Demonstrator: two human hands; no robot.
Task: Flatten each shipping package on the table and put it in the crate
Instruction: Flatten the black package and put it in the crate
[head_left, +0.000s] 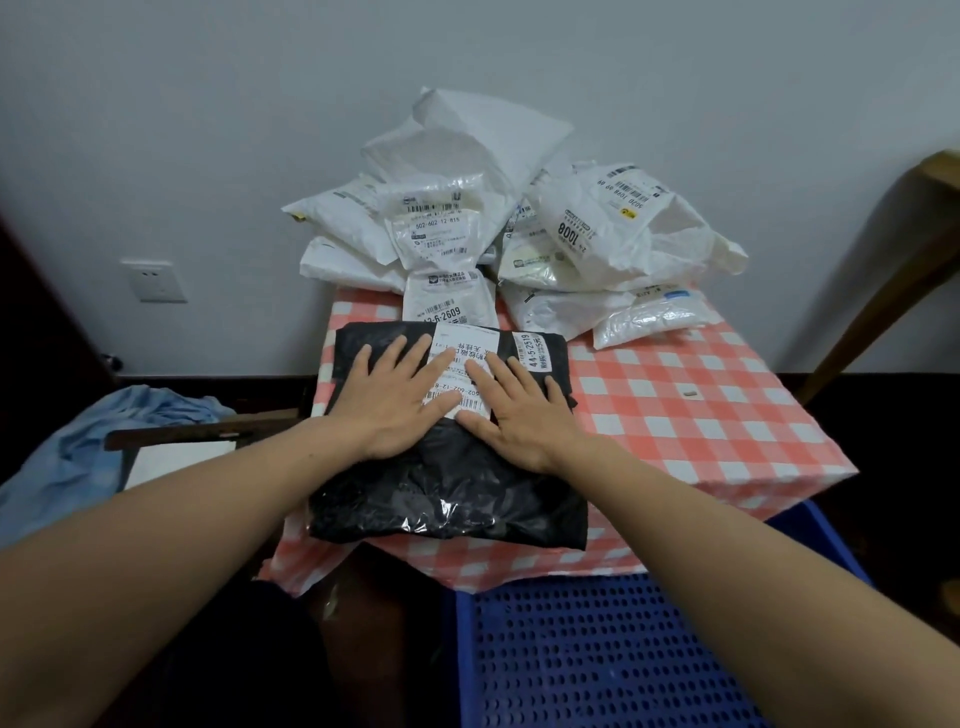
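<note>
both palms press flat, fingers straight and spread, grasping nothing: left hand (395, 400) and right hand (519, 410) lie side by side on the black package (447, 499), most likely to squeeze the air out and flatten it; table (701, 415), under a red-checked cloth, bears everything, its top giving the hands something firm to push against; blue crate (597, 649) stands below the near right corner, close enough that a flattened package could go straight down into it; what shows of its perforated floor holds no package; pile (493, 218) of white packages, puffy and crumpled, sits at the far edge by the wall, not yet flattened; the black package lies at the near edge; its white label (467, 353) faces up, partly under the fingers.
</note>
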